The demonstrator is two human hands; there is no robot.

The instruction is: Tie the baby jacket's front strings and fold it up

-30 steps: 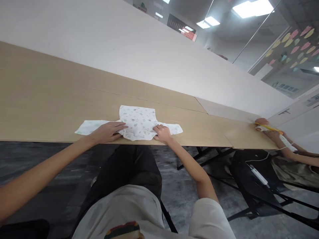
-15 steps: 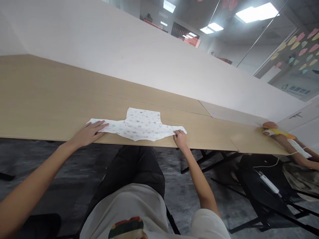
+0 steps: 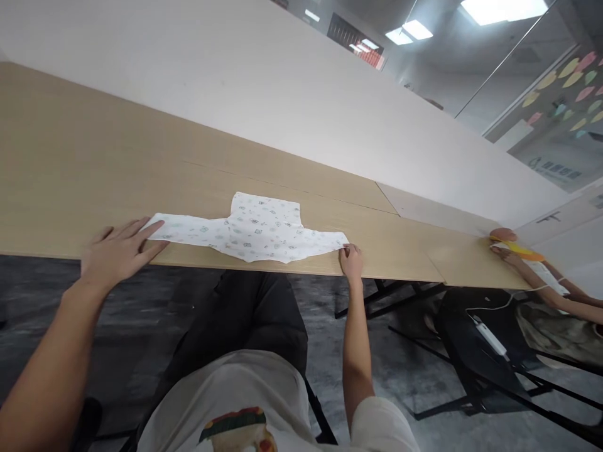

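A white baby shirt (image 3: 264, 229) with a small scattered print lies flat near the table's front edge. Its sleeves stretch out to both sides and its body points away from me. My left hand (image 3: 117, 251) rests at the end of the left sleeve, fingers spread, the thumb and forefinger lying over the cloth. At the opposite cuff, the curled fingers of my right hand (image 3: 351, 260) pinch the sleeve's tip.
The long wooden table (image 3: 117, 169) runs along a white partition (image 3: 235, 81). At the far right another person's arms (image 3: 541, 282) hold an orange and yellow item (image 3: 518, 248). A black folding chair (image 3: 475, 339) with a white power strip (image 3: 490, 339) stands below.
My left hand has slid left to the sleeve's end, and that sleeve now reaches further out. My right hand has shifted slightly outward at its cuff. The head view has tilted a little.
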